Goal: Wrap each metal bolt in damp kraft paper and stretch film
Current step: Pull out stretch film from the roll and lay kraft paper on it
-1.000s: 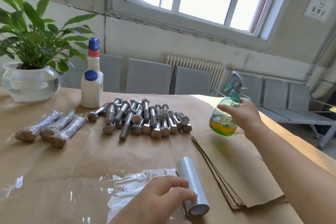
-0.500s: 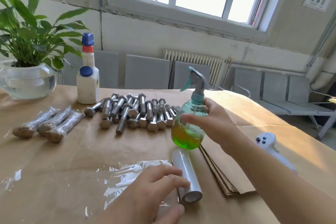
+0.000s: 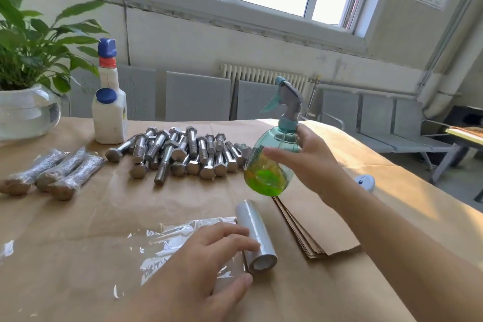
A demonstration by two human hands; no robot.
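Right hand (image 3: pixel 311 162): arm stretched forward, fingers wrapped round the spray bottle (image 3: pixel 271 159), held above the table
Left hand (image 3: pixel 209 264): palm down, fingers resting on the stretch film roll (image 3: pixel 256 235), thumb tucked under its near end
Bolts (image 3: pixel 183 151): bare pile beyond the roll
Wrapped bolts (image 3: pixel 52 172): three, far left
Kraft sheets (image 3: pixel 313 227): stacked just right of the roll

bolts (image 3: pixel 183 154) behind film roll (image 3: pixel 256 235) | wrapped bolts (image 3: pixel 52 172) left | paper stack (image 3: pixel 313 227) right
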